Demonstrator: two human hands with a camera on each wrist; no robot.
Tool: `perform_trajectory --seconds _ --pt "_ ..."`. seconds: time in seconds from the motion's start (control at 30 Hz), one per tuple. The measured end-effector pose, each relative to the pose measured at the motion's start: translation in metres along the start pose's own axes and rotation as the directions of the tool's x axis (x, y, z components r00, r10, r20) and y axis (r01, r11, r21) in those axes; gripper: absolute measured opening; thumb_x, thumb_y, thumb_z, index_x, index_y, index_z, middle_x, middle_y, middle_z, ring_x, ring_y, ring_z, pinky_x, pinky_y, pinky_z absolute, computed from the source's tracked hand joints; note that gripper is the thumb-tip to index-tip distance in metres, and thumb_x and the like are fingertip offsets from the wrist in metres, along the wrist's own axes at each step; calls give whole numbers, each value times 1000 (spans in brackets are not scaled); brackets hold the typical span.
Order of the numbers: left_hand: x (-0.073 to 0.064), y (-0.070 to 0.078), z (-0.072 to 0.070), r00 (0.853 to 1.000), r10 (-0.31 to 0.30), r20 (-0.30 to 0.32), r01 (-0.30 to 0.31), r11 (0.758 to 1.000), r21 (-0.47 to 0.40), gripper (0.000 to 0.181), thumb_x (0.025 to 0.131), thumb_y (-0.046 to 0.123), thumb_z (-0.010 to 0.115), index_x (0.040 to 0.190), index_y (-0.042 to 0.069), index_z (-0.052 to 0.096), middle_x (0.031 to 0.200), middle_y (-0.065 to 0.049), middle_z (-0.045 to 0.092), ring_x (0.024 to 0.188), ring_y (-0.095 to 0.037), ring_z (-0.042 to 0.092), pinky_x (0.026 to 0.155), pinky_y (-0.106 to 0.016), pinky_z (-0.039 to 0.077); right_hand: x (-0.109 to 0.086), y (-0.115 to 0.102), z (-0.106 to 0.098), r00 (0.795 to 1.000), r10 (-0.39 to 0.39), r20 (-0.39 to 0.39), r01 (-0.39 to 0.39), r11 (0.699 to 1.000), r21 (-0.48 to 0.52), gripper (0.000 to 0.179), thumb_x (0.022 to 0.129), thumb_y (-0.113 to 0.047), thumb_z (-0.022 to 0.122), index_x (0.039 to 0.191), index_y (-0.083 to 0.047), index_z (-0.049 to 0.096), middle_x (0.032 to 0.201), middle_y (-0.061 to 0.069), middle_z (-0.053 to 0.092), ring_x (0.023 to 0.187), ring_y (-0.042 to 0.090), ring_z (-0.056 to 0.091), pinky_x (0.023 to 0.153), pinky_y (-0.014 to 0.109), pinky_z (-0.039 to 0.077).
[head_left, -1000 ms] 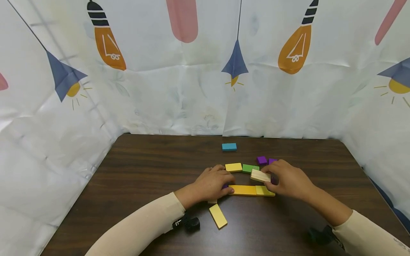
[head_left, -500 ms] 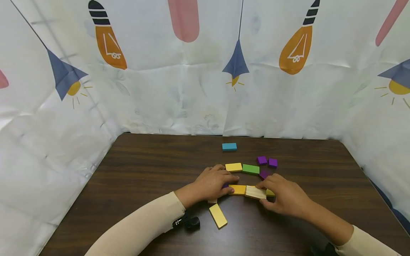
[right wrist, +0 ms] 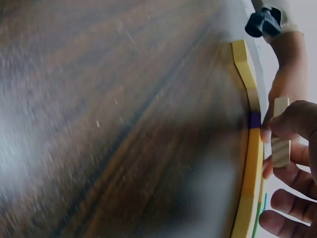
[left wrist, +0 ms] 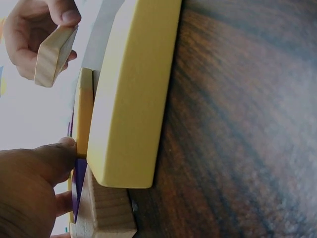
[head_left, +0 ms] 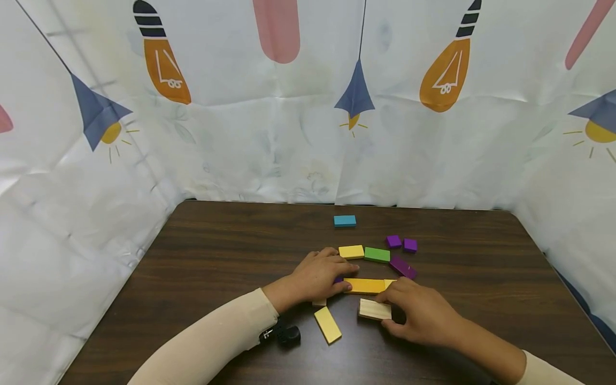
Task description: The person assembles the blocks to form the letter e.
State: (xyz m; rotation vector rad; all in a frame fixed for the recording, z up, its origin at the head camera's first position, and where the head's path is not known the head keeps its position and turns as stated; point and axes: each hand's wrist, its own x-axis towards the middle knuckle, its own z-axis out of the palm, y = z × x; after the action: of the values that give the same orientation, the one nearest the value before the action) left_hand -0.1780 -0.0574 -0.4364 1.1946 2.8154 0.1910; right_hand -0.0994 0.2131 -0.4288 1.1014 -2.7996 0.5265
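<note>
My right hand (head_left: 423, 313) pinches a plain pale wooden block (head_left: 375, 309) between thumb and fingers, just in front of the row of blocks; the right wrist view shows it held clear of the table. My left hand (head_left: 313, 275) rests over the row's left end. Its thumb touches the orange-yellow block (head_left: 364, 286) near a small purple block (left wrist: 78, 181), and the other fingers reach toward the far side. Right of the orange-yellow block lies a lighter yellow one (head_left: 389, 283), partly covered by my right hand. A wooden block (left wrist: 106, 208) and a yellow block (head_left: 328, 325) continue the row toward me.
Behind the row lie a yellow block (head_left: 351, 252), a green block (head_left: 377, 254) and a dark purple block (head_left: 402, 267). Two small purple blocks (head_left: 393, 241) and a blue block (head_left: 344, 221) sit farther back. A printed curtain (head_left: 289, 149) hangs behind the dark table (head_left: 231, 240).
My right hand has carried the wooden block from behind the row's right end, over the row, to its near side. The dark purple block has come into fuller view. My left hand stays nearly still.
</note>
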Motion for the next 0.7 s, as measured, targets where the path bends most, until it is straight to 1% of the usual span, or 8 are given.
perform_trajectory --seconds 0.1,0.3,0.47,0.57,0.7 --pt "0 1 -1 1000 -2 2 2 1000 -1 47 102 50 59 147 36 57 141 12 60 136 -19 44 98 -50 45 -1 -4 2 1000 -15 0 15 1000 8 36 81 -34 85 114 -25 73 106 -18 63 98 6 59 72 32 55" --pt "0 1 -1 1000 -4 5 4 1000 5 47 102 51 58 147 36 57 140 12 60 135 -18 44 98 -50 45 -2 -11 6 999 -47 1 47 998 33 34 82 -34 85 112 -26 72 105 -19 62 95 2 57 70 29 53" --pt "0 1 0 1000 -2 2 2 1000 10 47 102 51 58 146 36 58 140 12 61 134 -18 44 98 -49 46 -2 -15 11 997 -83 -8 83 995 55 33 82 -33 85 111 -26 71 107 -19 63 97 1 56 72 28 53" --pt "1 1 0 1000 -1 0 1 1000 7 47 102 51 59 146 36 58 140 12 61 134 -18 45 98 -50 46 -2 -17 13 996 -90 -2 90 994 64 33 83 -34 85 111 -26 71 107 -19 63 98 1 56 74 29 53" --pt "1 0 0 1000 -2 4 2 1000 4 47 102 51 58 146 36 58 140 12 61 134 -19 44 97 -50 46 -3 -19 15 996 -84 29 82 994 73 32 84 -36 84 112 -27 71 107 -19 62 98 1 56 75 29 53"
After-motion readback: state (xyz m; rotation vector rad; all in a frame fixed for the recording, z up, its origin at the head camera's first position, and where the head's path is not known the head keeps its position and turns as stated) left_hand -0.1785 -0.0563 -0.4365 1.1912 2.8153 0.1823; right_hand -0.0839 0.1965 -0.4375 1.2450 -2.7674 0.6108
